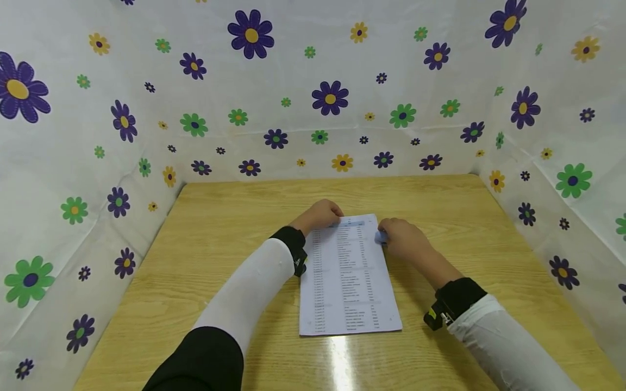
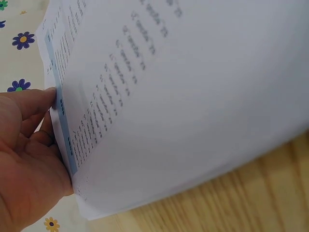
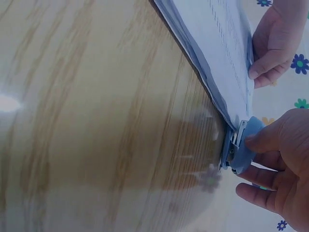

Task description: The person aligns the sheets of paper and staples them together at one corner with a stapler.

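A stack of printed sheets (image 1: 344, 277), with a blue header row near its top, lies on the wooden table. My left hand (image 1: 320, 215) pinches the far edge of the stack, thumb on the header side and fingers behind, as the left wrist view shows. At the far right corner my right hand (image 1: 407, 239) holds a small light blue stapler (image 3: 250, 147), with the thumb on its top arm. The stapler's mouth is right at the corner of the sheets, and the paper's tip reaches between its two arms in the right wrist view.
The wooden table (image 1: 225, 244) runs back to a white flowered cloth (image 1: 293, 70), which also hangs at both sides. A bright light reflection lies on the tabletop near the front. Black straps with small cameras sit on both wrists.
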The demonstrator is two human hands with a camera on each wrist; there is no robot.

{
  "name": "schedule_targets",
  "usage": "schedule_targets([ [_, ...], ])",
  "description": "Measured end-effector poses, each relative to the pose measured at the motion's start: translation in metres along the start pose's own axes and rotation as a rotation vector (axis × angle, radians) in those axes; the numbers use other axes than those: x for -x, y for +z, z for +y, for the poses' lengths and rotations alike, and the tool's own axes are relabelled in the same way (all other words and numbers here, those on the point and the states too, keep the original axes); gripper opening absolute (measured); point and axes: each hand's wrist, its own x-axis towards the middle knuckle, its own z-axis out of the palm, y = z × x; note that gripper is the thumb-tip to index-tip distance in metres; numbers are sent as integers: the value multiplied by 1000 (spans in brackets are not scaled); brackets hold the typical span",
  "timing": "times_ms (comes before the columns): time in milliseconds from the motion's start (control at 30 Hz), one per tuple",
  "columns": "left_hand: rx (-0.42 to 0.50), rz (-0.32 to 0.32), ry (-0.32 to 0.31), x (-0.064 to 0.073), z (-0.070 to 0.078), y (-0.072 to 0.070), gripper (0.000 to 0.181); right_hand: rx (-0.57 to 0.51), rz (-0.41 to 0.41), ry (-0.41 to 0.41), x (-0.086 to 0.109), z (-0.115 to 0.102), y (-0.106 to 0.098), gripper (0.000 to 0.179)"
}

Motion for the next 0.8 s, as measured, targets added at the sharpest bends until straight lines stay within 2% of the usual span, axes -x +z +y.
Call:
schedule_targets([
  [200,22,-3,24,0,-5,-1,19,30,40,-13,-9,-4,1,30],
  [433,9,-5,66,-1,-8,2,18,90,64,-38,-20,-3,2,35],
  [633,14,-5,65,6,-4,4,17,174,84,-84,-32,4,4,32],
  [800,14,-16,63,7,-2,8,15,193,58,-118,-37,8,4,33],
])
